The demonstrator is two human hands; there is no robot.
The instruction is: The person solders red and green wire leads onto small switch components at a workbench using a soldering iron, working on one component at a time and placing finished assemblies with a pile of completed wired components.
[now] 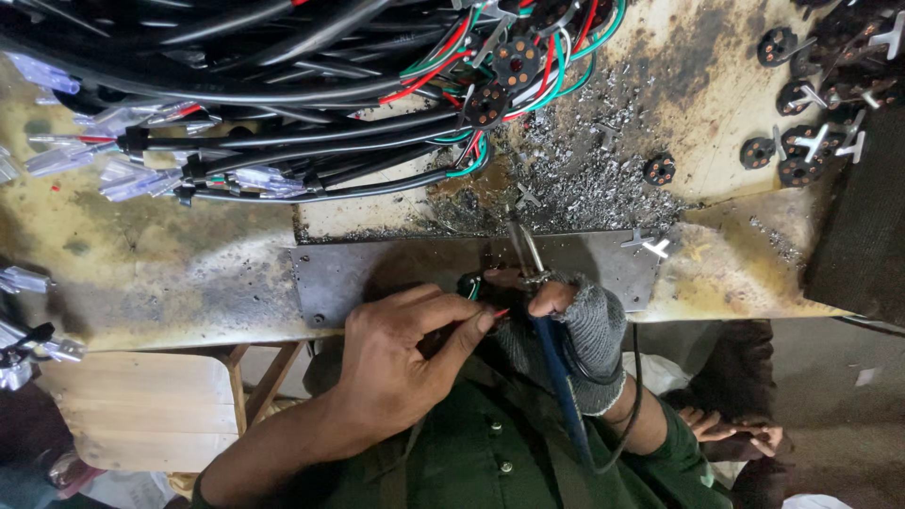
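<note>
My left hand (401,358) is bare and pinches a thin red wire (498,312) beside a small round black connector (469,285) on a grey metal plate (377,273). My right hand (577,325) wears a grey fingerless glove and grips a blue-handled soldering iron (558,368). The iron's metal tip (524,247) points up over the plate, just right of the connector. Both hands meet at the plate's near edge.
A thick bundle of black cables (283,132) with red, green and white wires ends in round brown connectors (517,61). Grey solder scraps (584,179) lie above the plate. Several black connectors (801,141) sit at the top right. A wooden stool (141,405) stands at the lower left.
</note>
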